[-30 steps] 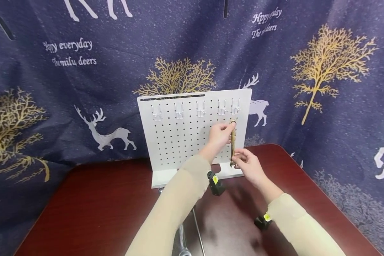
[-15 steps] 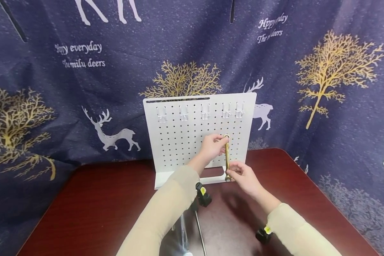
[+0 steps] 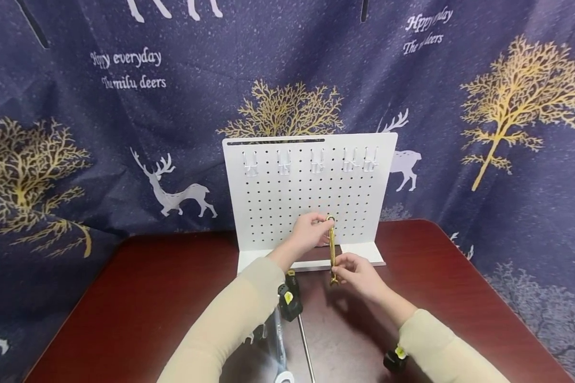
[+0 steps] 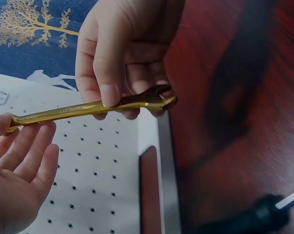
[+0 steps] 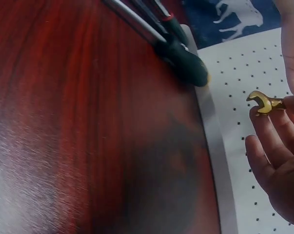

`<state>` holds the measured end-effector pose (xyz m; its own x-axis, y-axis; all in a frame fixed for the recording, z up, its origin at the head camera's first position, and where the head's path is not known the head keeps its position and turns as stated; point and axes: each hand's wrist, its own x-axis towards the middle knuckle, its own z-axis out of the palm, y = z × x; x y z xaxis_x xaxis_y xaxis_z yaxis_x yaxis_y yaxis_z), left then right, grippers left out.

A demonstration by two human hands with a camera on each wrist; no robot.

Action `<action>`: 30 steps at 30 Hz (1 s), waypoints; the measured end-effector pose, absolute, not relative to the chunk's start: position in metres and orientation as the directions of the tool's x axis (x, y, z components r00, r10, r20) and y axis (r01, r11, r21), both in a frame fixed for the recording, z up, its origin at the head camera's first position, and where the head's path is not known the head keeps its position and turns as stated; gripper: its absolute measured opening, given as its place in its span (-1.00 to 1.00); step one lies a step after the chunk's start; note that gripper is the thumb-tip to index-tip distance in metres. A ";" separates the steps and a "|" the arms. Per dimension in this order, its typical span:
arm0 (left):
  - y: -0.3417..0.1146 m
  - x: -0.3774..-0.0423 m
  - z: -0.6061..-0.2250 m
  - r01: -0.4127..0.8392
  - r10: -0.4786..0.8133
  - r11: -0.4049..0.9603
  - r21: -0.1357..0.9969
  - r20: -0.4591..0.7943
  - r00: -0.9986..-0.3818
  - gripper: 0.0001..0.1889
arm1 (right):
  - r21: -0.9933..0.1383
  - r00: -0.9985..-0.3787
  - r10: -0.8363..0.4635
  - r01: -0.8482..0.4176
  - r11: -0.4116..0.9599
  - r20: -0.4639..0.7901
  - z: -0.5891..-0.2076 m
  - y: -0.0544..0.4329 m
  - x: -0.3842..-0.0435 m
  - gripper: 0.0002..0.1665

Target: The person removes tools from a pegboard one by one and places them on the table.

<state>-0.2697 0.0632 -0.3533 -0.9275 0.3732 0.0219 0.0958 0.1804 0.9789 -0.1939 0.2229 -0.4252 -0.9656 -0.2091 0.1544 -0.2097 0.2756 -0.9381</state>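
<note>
A gold combination wrench (image 3: 333, 250) is held roughly upright between both hands, in front of the white pegboard (image 3: 278, 202). My left hand (image 3: 310, 232) pinches its top, ring end between thumb and fingers. Near the bottom, just above the open end, my right hand (image 3: 359, 274) pinches the shank. In the left wrist view the wrench (image 4: 73, 112) lies across the picture, its open end beyond the right thumb. Only the open end of the wrench (image 5: 264, 103) shows in the right wrist view, at the fingertips of the right hand (image 5: 283, 165).
Several clear hooks (image 3: 318, 161) line the board's upper part. On the dark red table (image 3: 139, 298), a screwdriver with a dark handle (image 5: 183, 61) lies at the board's foot. Beside its shaft (image 3: 306, 346) is a silver wrench (image 3: 280, 346), partly hidden by the left sleeve.
Both hands have brought the gold wrench down and leftward across the pegboard, from near the right-hand hooks to low in front of the board. Both grips stay on it.
</note>
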 end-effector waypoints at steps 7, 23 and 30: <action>0.049 -0.264 -0.369 0.051 0.386 0.163 0.985 -0.016 -0.922 -0.70 | -0.952 -0.960 -0.276 -0.124 0.282 0.043 -0.432 0.214 -0.192 -0.76; 0.026 -0.242 -0.413 -0.056 0.346 0.143 0.988 -0.103 -0.933 -0.68 | -0.953 -0.955 -0.285 -0.159 0.259 0.082 -0.431 0.206 -0.199 -0.52; 0.034 -0.228 -0.429 -0.099 0.316 0.114 0.989 -0.130 -0.940 -0.72 | -0.967 -0.950 -0.311 -0.116 0.227 0.041 -0.427 0.202 -0.203 -0.40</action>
